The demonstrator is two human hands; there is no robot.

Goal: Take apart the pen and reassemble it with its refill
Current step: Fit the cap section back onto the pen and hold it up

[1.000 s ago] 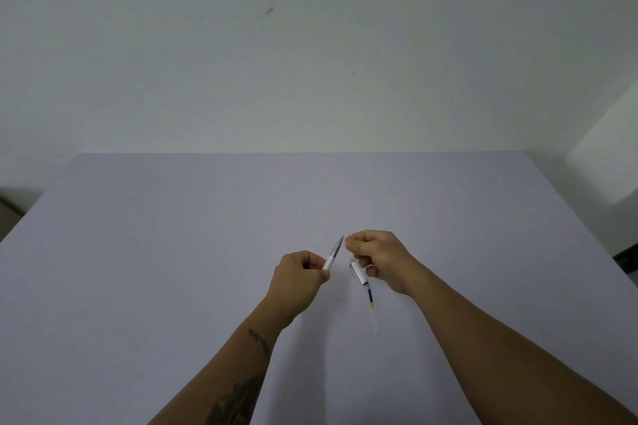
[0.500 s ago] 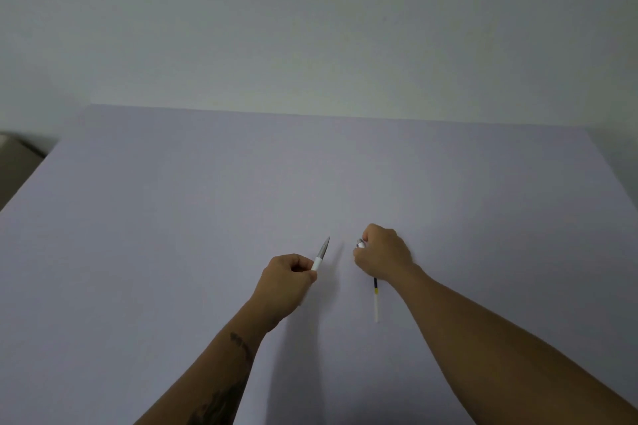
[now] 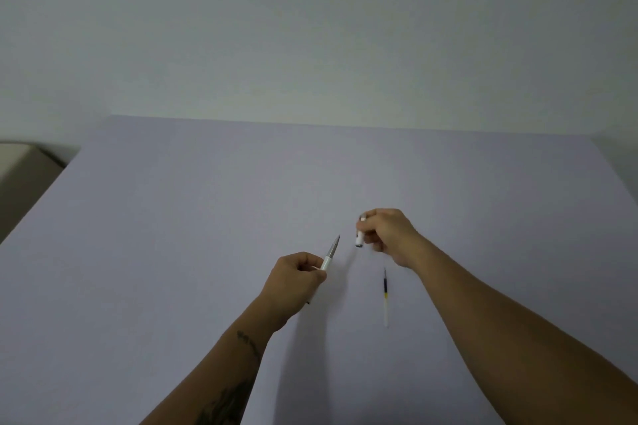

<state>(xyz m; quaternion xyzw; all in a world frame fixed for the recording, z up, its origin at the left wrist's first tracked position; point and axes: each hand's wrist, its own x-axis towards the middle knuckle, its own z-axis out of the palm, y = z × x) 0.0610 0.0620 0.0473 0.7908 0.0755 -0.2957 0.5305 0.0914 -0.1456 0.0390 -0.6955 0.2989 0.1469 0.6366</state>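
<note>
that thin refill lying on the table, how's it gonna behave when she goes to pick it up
The refill is a thin round tube lying flat on the smooth table, so a nudge would probably roll it. It looks very light, likely pinched easily between fingertips. Being so slim, it may flex a little and is hard to get under; the right hand may need to tip one end up.

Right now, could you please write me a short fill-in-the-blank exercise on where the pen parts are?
1. The pen barrel, grey tip pointing up, is held in the ____ hand.
2. The refill lies on the ____, in neither hand.
3. The short white pen piece is pinched in the ____ hand.
4. The refill lies nearer the ____ forearm.

Missing words: left; table; right; right
</note>
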